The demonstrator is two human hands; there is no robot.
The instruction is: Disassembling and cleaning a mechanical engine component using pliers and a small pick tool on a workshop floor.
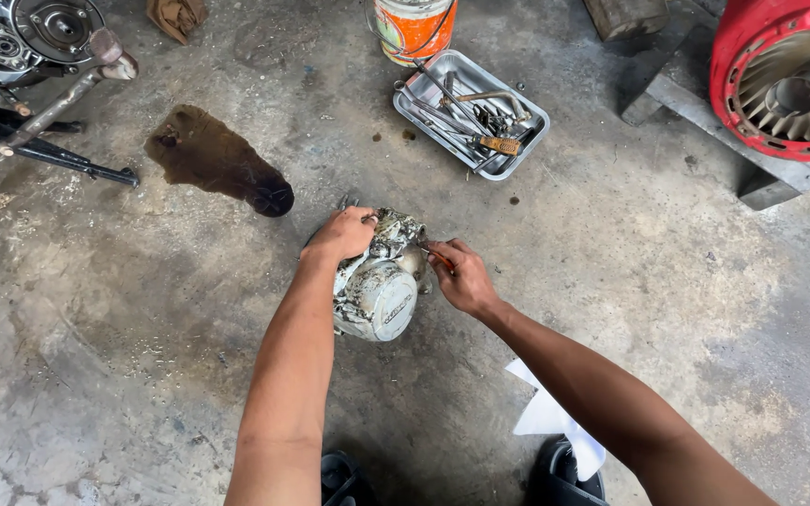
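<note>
Engine (pixel 377 295) sits under both hands' fingers (pixel 360 223).

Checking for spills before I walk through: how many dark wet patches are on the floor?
1: a dark puddle left of the left hand. Smaller drips may go unseen.

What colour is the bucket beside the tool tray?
Orange bucket, with a white band, head view.

A repair workshop: stained concrete floor (pixel 142 309) with an oil patch (pixel 213 159), a metal tray (pixel 527 145) of tools, a grimy engine (pixel 382 290) being worked on, a red fan housing (pixel 785 75), and motorcycle parts (pixel 25 56).
</note>
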